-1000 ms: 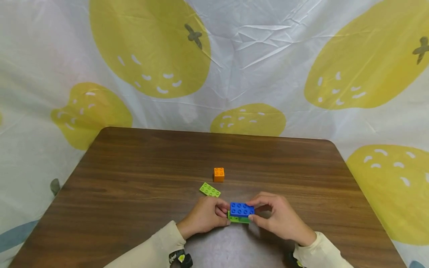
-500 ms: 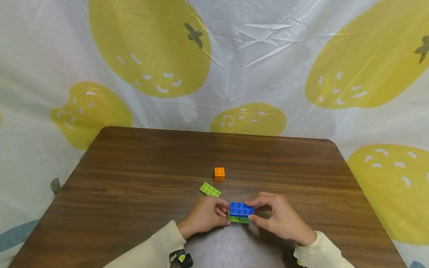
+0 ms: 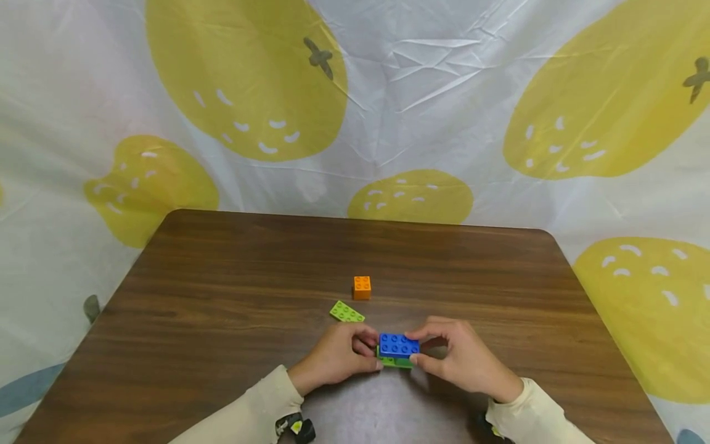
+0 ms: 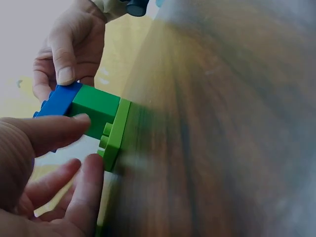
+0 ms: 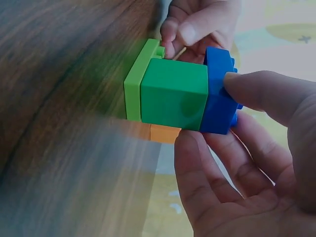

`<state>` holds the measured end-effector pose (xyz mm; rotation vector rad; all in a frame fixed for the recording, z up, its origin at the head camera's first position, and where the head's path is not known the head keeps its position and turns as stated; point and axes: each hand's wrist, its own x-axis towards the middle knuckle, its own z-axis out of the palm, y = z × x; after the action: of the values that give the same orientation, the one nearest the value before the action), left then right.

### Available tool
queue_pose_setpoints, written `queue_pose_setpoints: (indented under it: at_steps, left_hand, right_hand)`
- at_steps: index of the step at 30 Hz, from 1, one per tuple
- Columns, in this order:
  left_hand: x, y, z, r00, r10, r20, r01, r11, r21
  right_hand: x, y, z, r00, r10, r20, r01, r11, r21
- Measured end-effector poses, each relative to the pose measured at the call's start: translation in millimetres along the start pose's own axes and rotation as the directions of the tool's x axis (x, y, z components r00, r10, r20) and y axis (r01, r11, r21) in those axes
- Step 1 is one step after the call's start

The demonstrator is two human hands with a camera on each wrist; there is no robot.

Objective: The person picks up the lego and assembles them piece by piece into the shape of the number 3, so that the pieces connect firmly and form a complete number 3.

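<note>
A small stack of toy building bricks stands on the table in front of me. Its bottom is a thin light green brick, with a taller green brick on one end of it. On top sits a blue brick, its studs facing up, overhanging the bare studs below. My right hand pinches the blue brick at its right end, thumb on the near side and fingers behind. At the left end of the stack, my left hand holds the light green brick between thumb and curled fingers.
Beyond my left hand lies a loose thin lime brick with several studs. An orange brick stands a little farther back on the brown wooden table. A white cloth with yellow fruit prints hangs behind the table's far edge.
Both hands keep their hold on the stack with hardly any movement. The whole head view shifts very slightly.
</note>
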<state>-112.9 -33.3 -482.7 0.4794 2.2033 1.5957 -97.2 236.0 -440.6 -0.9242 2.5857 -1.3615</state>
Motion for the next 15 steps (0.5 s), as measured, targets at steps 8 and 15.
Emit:
queue_pose_setpoints:
  at_steps: [8,15]
  left_hand:
    - [-4.4,2.0,-2.7,0.999,0.037,0.005,-0.036,0.995,-0.09]
    - [-7.5,6.9,-4.6,0.998,0.068,0.003,-0.067,0.987,-0.147]
  right_hand:
    - [-1.0,0.1,1.5,1.0,0.029,0.001,-0.029,0.999,0.016]
    - [-1.4,1.0,3.4,1.0,0.025,-0.002,-0.024,0.999,0.025]
